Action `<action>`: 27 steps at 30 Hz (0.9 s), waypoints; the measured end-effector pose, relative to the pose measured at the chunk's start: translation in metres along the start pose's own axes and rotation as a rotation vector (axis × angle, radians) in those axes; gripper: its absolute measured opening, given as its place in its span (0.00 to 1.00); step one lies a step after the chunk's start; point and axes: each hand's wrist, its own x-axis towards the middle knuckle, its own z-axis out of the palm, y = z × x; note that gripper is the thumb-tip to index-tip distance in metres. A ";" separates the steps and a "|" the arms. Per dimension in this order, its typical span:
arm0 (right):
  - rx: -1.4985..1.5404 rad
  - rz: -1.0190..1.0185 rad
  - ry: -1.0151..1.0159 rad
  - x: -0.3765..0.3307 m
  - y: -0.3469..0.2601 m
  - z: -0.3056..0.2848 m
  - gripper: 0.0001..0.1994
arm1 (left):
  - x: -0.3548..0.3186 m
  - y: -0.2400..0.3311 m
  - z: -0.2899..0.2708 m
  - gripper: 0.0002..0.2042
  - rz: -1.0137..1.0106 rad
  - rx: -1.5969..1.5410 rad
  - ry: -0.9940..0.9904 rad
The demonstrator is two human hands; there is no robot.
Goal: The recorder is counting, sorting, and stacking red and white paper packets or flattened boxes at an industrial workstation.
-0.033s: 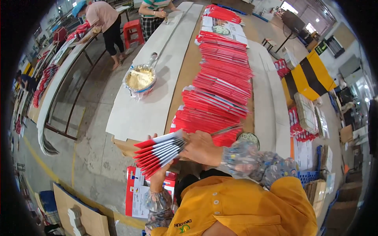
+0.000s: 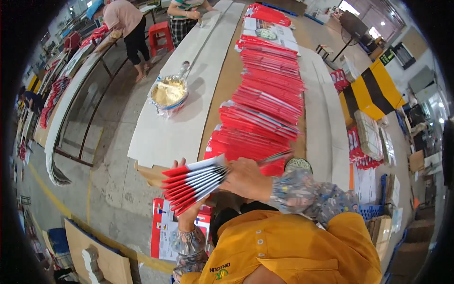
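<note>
My left hand (image 2: 188, 215) is closed around a fan of red-and-white printed paper pieces (image 2: 193, 183), with its fingers behind them and its thumb side below. The edges are spread in overlapping steps, red on the left and white toward the right. Against the white end of the fan is my right hand (image 2: 248, 179), closed on a thin-handled tool (image 2: 275, 156) that points off to the right; its working end is hidden or blurred. Just beyond both hands, a long row of overlapping red printed paper pieces (image 2: 267, 102) runs away down the table.
A plastic-lined bowl of pale yellow paste (image 2: 169, 93) stands on white board (image 2: 165, 137), left of the row. A round patterned object (image 2: 299, 164) lies by my right sleeve. Printed sheets (image 2: 163, 232) are below my left hand. Two people work farther off, near a red stool (image 2: 161, 38).
My right hand has shifted slightly to the right along the fan's white end. The fan stays in my left hand, nearly unmoved.
</note>
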 end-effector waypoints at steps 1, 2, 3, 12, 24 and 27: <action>-0.003 0.004 -0.079 -0.005 -0.001 -0.006 0.31 | -0.006 0.004 -0.007 0.34 -0.244 -0.001 -0.110; 0.014 -0.008 -0.092 -0.010 -0.001 -0.013 0.31 | -0.014 0.009 -0.015 0.40 -0.492 -0.006 -0.212; 0.025 0.091 -0.120 -0.012 -0.003 -0.016 0.31 | -0.012 0.024 -0.010 0.40 -0.578 -0.097 -0.180; 0.256 0.148 -0.187 -0.025 0.031 -0.021 0.24 | 0.011 0.042 0.039 0.27 -0.537 -0.226 -0.135; 0.110 -0.284 0.437 -0.014 -0.020 -0.115 0.32 | -0.005 0.077 0.073 0.20 -0.283 0.144 -0.027; 0.106 -0.289 0.438 -0.003 -0.011 -0.101 0.27 | -0.006 0.081 0.081 0.18 -0.248 0.224 -0.004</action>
